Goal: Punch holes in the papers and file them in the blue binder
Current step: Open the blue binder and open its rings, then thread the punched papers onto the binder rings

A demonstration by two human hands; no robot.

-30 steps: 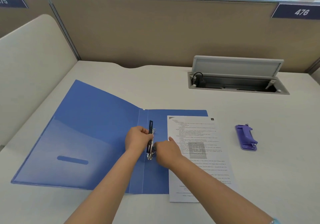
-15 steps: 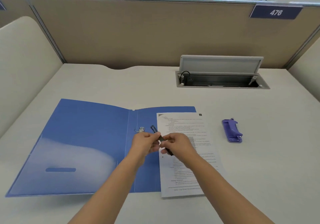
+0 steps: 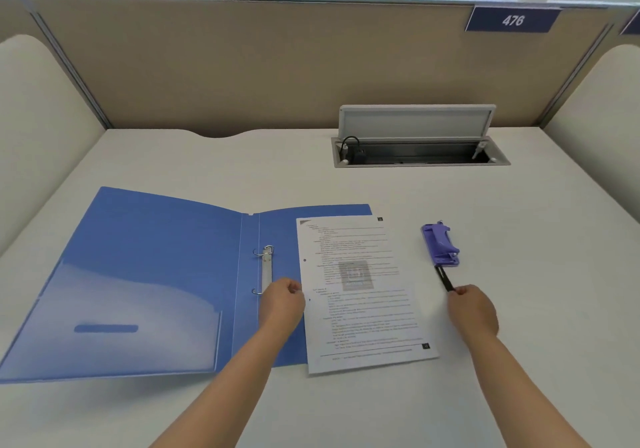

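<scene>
**The black clip has come off the rings and gone to the right**

Head view: A moment ago both hands were together over the middle of the binder, pulling at a thin black strip. Now the hands have come apart. The right hand [image 3: 472, 309] has carried the black strip [image 3: 444, 278] across the papers and holds it pinched in its fingers, with the far end of the strip touching the near end of the purple hole punch [image 3: 440, 245]. The left hand [image 3: 281, 300] has stayed by the binder. It is curled at the left edge of the papers [image 3: 360, 292], close to the lower ring. I cannot tell if it is pinching the sheet or only resting there.

The blue binder [image 3: 156, 274] lies open and flat on the desk [image 3: 242, 160]. Its two metal rings [image 3: 265, 269] are bare now, with nothing over them. The papers lie half on the right side of the binder and half on the desk. A small dark dot shows near their left edge. It may be a hole, but it is too small to be sure.

I think taking the strip off means the rings are ready for paper. The next job looks like putting the strip down and bringing papers and punch together.
</scene>
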